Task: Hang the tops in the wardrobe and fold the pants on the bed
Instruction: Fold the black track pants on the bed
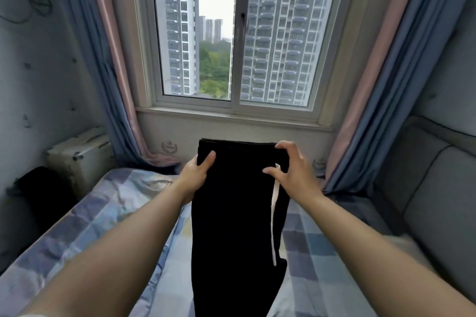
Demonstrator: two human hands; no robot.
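Observation:
Black pants [237,213] with a white side stripe hang lengthwise in front of me, held up over the checked bed [103,213]. My left hand [197,172] grips the left end of the waistband, thumb on the front. My right hand [292,165] pinches the right end of the waistband, fingers curled over the top edge. The legs trail down toward me, and their lower end runs out of view at the bottom. No tops or wardrobe are in view.
A window [231,33] with blue and pink curtains faces me beyond the bed. A grey padded headboard [432,188] stands at the right. At the left are a white box [79,154] and a dark bag [38,193] by the wall.

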